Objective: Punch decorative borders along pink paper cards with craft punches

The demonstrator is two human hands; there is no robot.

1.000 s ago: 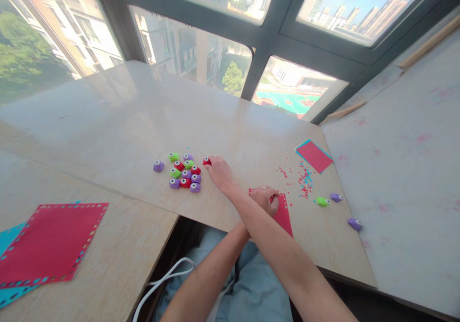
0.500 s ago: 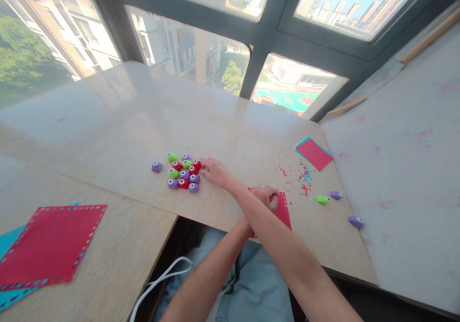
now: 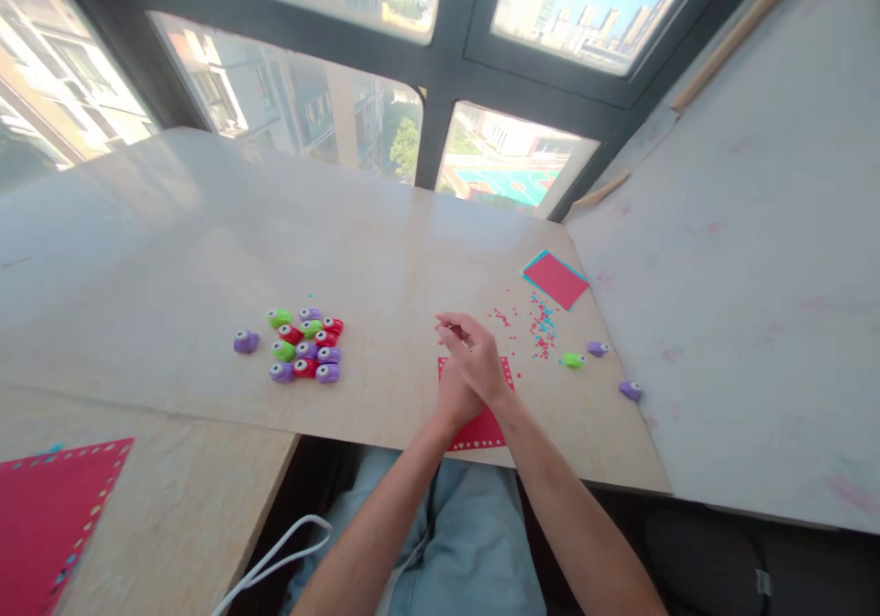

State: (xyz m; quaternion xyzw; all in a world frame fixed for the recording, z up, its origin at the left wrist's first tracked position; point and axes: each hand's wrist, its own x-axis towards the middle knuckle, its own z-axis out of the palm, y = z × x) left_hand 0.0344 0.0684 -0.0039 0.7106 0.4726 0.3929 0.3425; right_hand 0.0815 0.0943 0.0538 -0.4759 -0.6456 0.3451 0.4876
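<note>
Head view, looking down at a pale stone table (image 3: 385, 258) in front of a window.

Right hand (image 3: 474, 355), frame centre: hovering above the table, fingers loosely curled with the tips drawn narrow together. Cannot tell whether anything small is pinched between them.

Left hand (image 3: 455, 398): lies directly beneath the right hand and is mostly covered by it. It rests on the red punched sheet (image 3: 481, 425) near the table's lower edge. Grip not visible; cannot tell whether it is wide or closed.

Cluster of small punches (image 3: 306, 346), left of centre: green, red and purple pieces packed touching one another. One lone purple punch (image 3: 246, 341) sits just left of the cluster, apart from it. Both hands are well apart from this group.

Right of the hands: scatter of red and blue paper bits (image 3: 540, 327); beside it a green punch (image 3: 570, 359) and a purple punch (image 3: 597, 348); another purple one (image 3: 630, 390) farther right. Small red card (image 3: 555, 279) with a blue edge lies above the scatter.

Lower left corner: large red sheet (image 3: 41, 506) with punched border, partly out of frame.
</note>
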